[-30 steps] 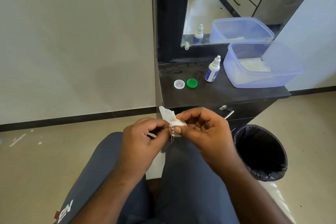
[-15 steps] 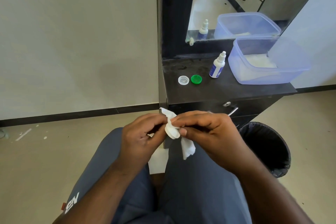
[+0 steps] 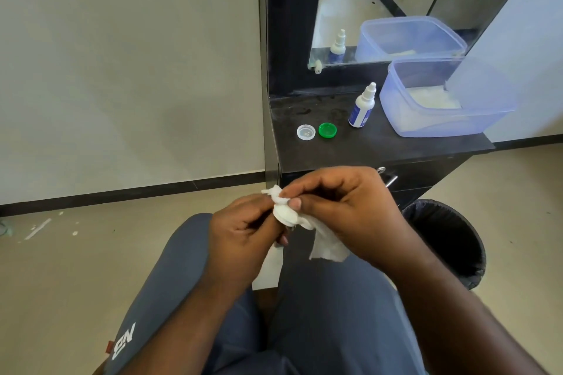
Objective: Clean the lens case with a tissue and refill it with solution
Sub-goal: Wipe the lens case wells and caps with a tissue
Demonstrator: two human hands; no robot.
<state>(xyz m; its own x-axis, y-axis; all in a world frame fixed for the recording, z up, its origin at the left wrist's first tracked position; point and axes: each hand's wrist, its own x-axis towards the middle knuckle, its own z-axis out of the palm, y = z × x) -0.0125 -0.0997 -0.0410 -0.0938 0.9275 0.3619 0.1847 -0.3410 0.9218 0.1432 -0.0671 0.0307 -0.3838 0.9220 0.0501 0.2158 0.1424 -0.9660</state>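
Left hand [image 3: 240, 228] gripping the lens case [image 3: 285, 214] low over the lap, fingers curling round it; case mostly wrapped in white tissue [image 3: 326, 245]. Right hand [image 3: 344, 210] pinching the tissue against the case, a loose end hanging below. Farther off on the dark worktop [image 3: 380, 149]: clear cap [image 3: 306, 132] and green cap [image 3: 327, 130] lying side by side, solution bottle [image 3: 361, 106] standing upright, plastic tub [image 3: 444, 97] sitting to its right. Black bin [image 3: 447, 240] standing on the floor at right.

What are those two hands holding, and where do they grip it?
Both the left hand and right hand pinch a white tissue wrapped round a small round piece, apparently the lens case, at its bunched top.
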